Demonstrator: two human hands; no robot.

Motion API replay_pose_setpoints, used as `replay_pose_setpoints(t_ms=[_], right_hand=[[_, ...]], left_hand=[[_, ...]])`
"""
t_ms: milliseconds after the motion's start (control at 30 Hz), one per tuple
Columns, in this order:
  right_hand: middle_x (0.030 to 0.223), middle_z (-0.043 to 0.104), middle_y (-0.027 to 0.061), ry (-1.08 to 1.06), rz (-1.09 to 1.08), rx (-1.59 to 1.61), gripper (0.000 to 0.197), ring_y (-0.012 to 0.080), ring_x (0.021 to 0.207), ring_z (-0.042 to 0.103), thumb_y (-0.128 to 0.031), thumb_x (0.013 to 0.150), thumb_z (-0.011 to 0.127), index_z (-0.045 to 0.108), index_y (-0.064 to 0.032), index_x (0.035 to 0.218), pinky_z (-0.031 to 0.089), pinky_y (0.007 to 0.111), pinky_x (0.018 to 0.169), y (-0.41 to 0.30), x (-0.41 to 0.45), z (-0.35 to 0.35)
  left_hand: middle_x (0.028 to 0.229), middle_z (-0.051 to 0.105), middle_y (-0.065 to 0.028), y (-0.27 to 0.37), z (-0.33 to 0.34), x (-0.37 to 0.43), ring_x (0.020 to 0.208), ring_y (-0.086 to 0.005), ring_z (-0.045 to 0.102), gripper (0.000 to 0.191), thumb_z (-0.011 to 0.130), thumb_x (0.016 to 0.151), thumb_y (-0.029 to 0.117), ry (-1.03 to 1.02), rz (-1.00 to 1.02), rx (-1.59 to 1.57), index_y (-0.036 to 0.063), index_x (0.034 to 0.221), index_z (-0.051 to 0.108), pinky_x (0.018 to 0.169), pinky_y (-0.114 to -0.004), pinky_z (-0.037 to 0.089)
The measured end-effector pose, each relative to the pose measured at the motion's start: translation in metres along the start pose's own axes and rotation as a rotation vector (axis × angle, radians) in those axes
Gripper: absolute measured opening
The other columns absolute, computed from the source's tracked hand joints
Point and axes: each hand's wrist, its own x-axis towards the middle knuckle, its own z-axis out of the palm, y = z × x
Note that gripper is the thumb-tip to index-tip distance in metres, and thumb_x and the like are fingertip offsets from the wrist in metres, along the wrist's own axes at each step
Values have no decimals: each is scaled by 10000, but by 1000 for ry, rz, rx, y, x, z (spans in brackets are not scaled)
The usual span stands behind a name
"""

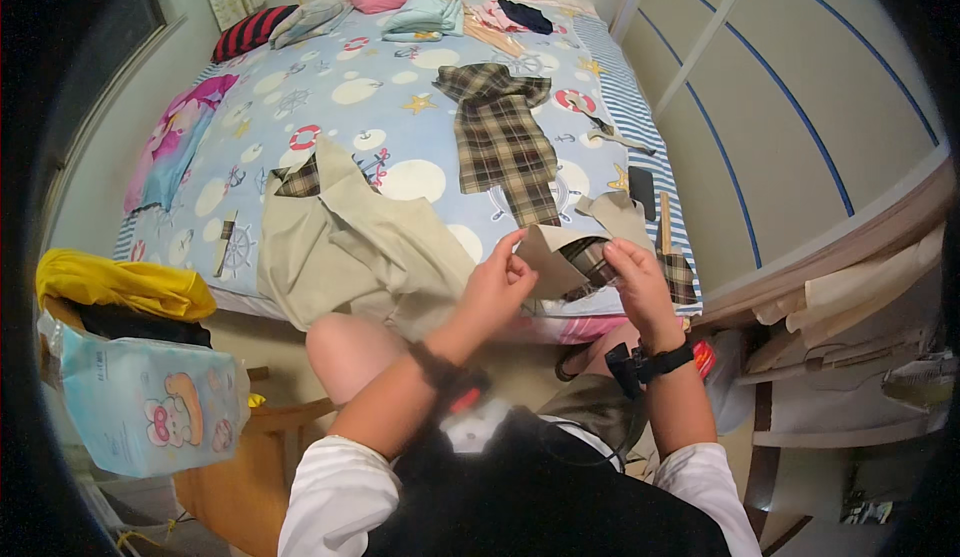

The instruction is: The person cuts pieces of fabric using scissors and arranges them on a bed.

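Both hands hold up a small beige fabric piece (546, 260) with a plaid patch (589, 260) against its right part, above the bed's front edge. My left hand (499, 283) has thumb and forefinger at the piece's upper left corner. On the other side, my right hand (641, 279) pinches the right edge between thumb and fingers. A large crumpled beige cloth (375, 242) lies to the left, with plaid showing near its top. Further back is a brown plaid cloth (506, 136). Another beige scrap (619, 212) rests just behind my right hand.
The bed sheet (420, 125) has a nautical print. A dark flat object (642, 191), a wooden strip (664, 223) and a plaid scrap (679, 279) lie at its right edge. A plastic-wrapped package (165, 407) and yellow cloth (124, 283) stand left; sliding doors (750, 106) rise right.
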Motion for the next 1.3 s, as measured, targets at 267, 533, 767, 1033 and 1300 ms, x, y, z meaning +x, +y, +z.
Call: replay_pose_setpoints(t_ms=[267, 533, 767, 1033, 1300], right_hand=[[844, 627, 11, 235, 80, 186, 205, 68, 679, 568, -201, 910, 506, 604, -23, 933, 464, 211, 598, -13, 11, -10], [794, 567, -44, 67, 159, -5, 123, 29, 708, 515, -200, 878, 553, 577, -80, 879, 412, 174, 594, -3, 8, -31], [757, 563, -40, -58, 174, -180, 106, 32, 667, 504, -150, 847, 576, 576, -48, 877, 407, 187, 585, -11, -3, -12], [728, 479, -52, -36, -38, -115, 127, 31, 668, 449, -30, 820, 541, 499, -56, 937, 373, 184, 598, -11, -8, -7], [835, 627, 85, 21, -323, -743, 253, 167, 820, 580, 73, 717, 429, 635, 18, 853, 448, 270, 743, -53, 28, -51]], left_hand=[[823, 618, -24, -9, 11, 9, 758, -73, 552, 220, 507, 790, -81, -55, 54, -316, -15, 988, 577, 699, -225, 451], [849, 626, -54, -14, -6, 0, 751, -117, 547, 339, 378, 927, 225, -85, -54, -316, -24, 936, 608, 738, -291, 443], [816, 613, -17, -11, -8, -10, 730, -73, 535, 185, 629, 824, 137, -185, -166, -371, 6, 950, 594, 656, -224, 440], [990, 591, -84, -8, -2, -17, 828, -135, 574, 574, 606, 785, -16, -160, -60, -435, -11, 1293, 338, 720, -258, 473], [1035, 588, -140, -3, -24, -34, 921, -158, 569, 749, 539, 803, -70, -191, -153, -501, 71, 1408, 120, 810, -278, 464]])
